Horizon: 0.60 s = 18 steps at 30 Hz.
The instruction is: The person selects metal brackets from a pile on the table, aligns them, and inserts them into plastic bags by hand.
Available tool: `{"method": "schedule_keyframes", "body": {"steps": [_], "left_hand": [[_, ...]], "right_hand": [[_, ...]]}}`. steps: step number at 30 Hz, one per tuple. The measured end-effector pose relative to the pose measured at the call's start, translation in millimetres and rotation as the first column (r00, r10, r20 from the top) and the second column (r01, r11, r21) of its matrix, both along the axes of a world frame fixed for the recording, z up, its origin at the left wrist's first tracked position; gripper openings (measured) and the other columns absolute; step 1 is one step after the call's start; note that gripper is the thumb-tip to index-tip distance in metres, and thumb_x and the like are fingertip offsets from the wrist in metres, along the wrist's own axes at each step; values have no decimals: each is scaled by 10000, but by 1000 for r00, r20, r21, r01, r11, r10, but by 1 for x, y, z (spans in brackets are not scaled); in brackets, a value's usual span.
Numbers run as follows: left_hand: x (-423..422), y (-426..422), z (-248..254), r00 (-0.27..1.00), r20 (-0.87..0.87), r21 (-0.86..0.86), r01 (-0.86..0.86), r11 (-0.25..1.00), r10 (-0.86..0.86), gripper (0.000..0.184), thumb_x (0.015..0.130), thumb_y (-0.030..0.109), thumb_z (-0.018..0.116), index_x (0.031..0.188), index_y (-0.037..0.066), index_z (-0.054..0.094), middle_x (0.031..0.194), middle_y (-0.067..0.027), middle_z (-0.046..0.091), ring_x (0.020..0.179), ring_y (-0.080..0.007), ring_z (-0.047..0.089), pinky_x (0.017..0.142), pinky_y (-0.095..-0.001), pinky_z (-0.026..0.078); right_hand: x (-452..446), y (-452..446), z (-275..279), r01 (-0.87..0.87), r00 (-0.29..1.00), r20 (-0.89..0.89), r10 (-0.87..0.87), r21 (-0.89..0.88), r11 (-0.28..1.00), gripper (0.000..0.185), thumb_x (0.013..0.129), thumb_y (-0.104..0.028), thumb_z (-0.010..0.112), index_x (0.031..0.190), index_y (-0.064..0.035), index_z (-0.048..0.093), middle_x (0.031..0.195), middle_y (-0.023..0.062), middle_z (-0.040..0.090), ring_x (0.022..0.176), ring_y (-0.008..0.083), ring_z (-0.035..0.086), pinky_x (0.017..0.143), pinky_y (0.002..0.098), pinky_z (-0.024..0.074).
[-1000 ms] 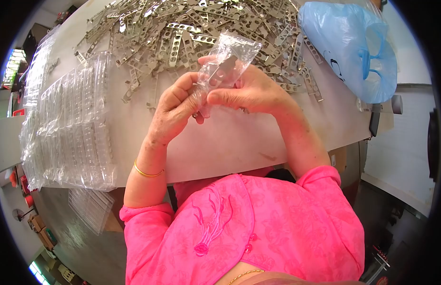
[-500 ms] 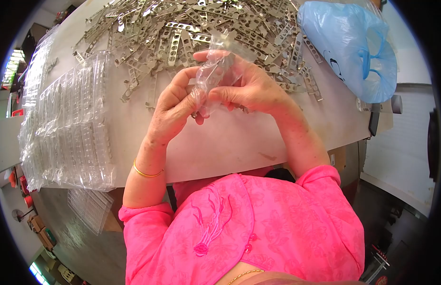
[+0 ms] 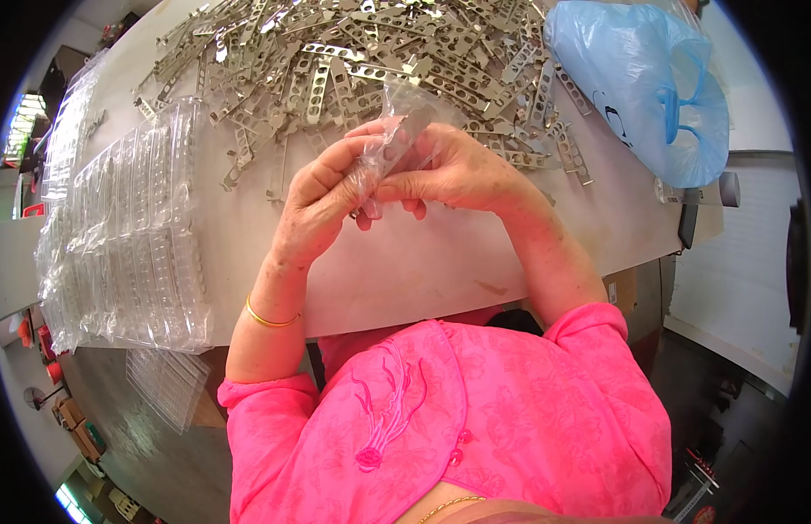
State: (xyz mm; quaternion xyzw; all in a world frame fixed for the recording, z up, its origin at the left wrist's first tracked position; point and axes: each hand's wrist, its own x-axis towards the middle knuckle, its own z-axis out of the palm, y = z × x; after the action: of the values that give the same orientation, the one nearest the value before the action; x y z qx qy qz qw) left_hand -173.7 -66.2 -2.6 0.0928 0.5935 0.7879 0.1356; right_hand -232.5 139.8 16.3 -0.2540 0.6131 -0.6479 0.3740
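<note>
A clear plastic bag (image 3: 390,157) with a flat metal piece partly inside is held between both hands above the table. My left hand (image 3: 323,188) is closed on the lower left end of the bag, fingers wrapped round it. My right hand (image 3: 462,170) is closed on the other side, its thumb pressed across the plastic and its fingers mostly behind it. The bag's loose upper end stands up toward the pile of flat metal strips with round holes (image 3: 353,65). How much metal is in the bag is partly hidden by the fingers.
Stacked clear plastic trays (image 3: 135,227) lie at the table's left, some holding metal pieces. A blue plastic bag (image 3: 637,83) sits at the right. The table's front edge (image 3: 405,325) runs just before my body. More clear trays (image 3: 168,384) are below the left edge.
My right hand has shifted slightly down and its fingers have drawn together. The metal piece in the bag has tilted and shows more plainly. The left hand stays nearly in place.
</note>
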Motion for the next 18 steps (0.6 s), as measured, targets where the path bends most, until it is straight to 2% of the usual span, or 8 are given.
{"method": "schedule_keyframes", "body": {"steps": [2,4,6,7,9,10,12,18], "left_hand": [[-1,2,1,999,-15,8,-28,1000,28,363,1026,139,567,1357,-11,559,1011,-38,668,723,-61,585,570,-205,498],[-1,1,0,998,-31,7,-52,999,52,426,1025,174,560,1384,-49,508,927,-40,658,713,-77,600,568,-193,490],[0,-1,-3,997,-41,-12,-69,998,68,414,1028,165,556,1381,-47,511,919,-33,649,714,-75,598,573,-195,489],[0,-2,-4,996,-49,-31,-80,996,79,403,1030,155,553,1378,-45,513,911,-26,640,716,-73,597,579,-197,489],[1,-3,-3,997,-40,-52,-71,996,69,355,1039,139,535,1356,-21,536,935,-15,638,723,-68,591,596,-206,491],[1,-3,-2,998,-31,-73,-54,996,52,314,1048,122,518,1335,3,559,959,-4,635,729,-63,585,614,-215,494],[2,0,1,998,-28,-98,-52,994,50,312,1049,130,520,1334,8,557,956,-3,635,730,-61,586,617,-212,492],[1,0,0,999,-17,-115,-44,992,43,313,1053,152,521,1334,16,544,951,-5,634,734,-59,588,623,-209,488]], "right_hand": [[0,1,0,47,998,-39,-46,29,998,500,912,-145,736,1367,-45,554,882,17,698,700,75,609,557,220,472],[1,3,1,91,993,-79,-87,55,994,479,912,-150,739,1348,-45,570,892,17,699,694,74,601,559,219,465],[2,7,5,158,982,-122,-147,85,984,457,936,-238,727,1329,-49,588,894,4,688,691,60,576,571,199,441],[0,9,6,152,982,-122,-141,86,985,457,936,-238,727,1329,-49,588,894,4,688,691,60,576,571,199,441],[-3,11,7,346,911,-251,-328,31,938,439,968,-326,688,1303,-56,607,839,-30,644,667,37,529,578,183,411],[-5,11,7,342,912,-251,-324,32,939,439,968,-326,688,1303,-56,607,839,-30,644,667,37,529,578,183,411],[-8,12,6,478,860,-125,-495,-142,867,354,973,-335,684,1191,-57,662,800,-26,618,607,30,490,530,198,412],[-5,11,10,451,875,-166,-455,-66,890,304,986,-291,670,1185,-61,663,710,-50,587,547,14,464,494,175,381]]}}
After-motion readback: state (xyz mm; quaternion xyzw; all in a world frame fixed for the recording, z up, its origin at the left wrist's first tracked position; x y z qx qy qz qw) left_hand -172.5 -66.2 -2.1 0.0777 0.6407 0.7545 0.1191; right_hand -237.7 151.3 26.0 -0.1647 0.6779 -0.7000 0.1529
